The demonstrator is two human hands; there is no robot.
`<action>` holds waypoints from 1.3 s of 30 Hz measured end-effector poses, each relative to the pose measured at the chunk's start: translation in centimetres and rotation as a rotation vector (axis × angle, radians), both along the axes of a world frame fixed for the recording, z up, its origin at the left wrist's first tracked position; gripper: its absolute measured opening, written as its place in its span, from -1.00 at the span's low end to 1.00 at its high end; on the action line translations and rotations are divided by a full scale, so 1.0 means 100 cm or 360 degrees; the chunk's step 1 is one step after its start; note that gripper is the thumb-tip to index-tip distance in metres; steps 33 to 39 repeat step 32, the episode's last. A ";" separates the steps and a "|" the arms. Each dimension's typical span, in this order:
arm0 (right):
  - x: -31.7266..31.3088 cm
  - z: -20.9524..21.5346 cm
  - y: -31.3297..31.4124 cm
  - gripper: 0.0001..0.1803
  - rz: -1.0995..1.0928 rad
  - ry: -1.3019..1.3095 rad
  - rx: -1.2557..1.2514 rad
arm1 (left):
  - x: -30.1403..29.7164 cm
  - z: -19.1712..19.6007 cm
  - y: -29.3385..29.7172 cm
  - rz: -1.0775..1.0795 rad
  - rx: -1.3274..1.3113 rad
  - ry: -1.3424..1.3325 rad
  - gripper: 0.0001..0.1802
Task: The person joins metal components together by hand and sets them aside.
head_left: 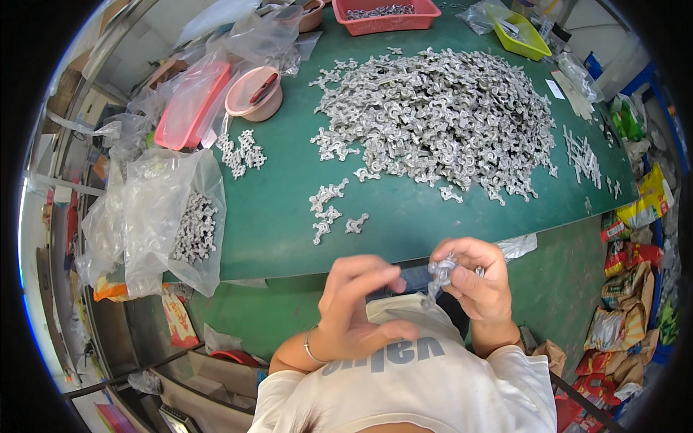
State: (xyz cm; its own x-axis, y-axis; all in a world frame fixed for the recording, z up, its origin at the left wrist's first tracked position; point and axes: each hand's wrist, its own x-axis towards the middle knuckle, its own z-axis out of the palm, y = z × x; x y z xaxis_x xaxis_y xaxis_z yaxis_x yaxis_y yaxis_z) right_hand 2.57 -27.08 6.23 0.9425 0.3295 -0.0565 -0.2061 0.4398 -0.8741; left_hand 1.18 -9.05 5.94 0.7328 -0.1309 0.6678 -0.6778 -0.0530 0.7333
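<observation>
In front of my chest my right hand is closed round a small silver-grey metal casting, its curved end sticking out past the fingers toward the left. My left hand is just left of it, fingers apart and slightly smeared by motion, with nothing in them. A big heap of like castings covers the far middle of the green table. A few loose castings lie off the heap's near left side. More castings are inside a clear plastic bag at the table's left edge.
A small group of castings lies by a pink bowl with a red-handled tool in it. Far back stand a red tray and a yellow-green basket. Thin metal strips lie at right; colourful packets fill the right side.
</observation>
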 end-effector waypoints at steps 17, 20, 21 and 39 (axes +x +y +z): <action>0.015 0.008 -0.007 -0.69 0.0152 -0.0745 -0.0497 | 0.007 0.016 -0.005 -0.0817 -0.0673 0.1399 -0.71; 0.007 0.007 0.001 -0.66 -0.0094 -0.0395 -0.0342 | 0.007 0.014 -0.008 -0.0636 -0.0434 0.1063 -0.64; 0.006 0.006 0.003 -0.66 -0.0174 -0.0404 -0.0367 | 0.006 0.015 -0.010 -0.0578 -0.0513 0.1070 -0.61; 0.008 0.001 0.006 -0.61 -0.0335 -0.0508 -0.0259 | 0.009 0.006 -0.008 -0.0567 -0.0539 0.1037 -0.56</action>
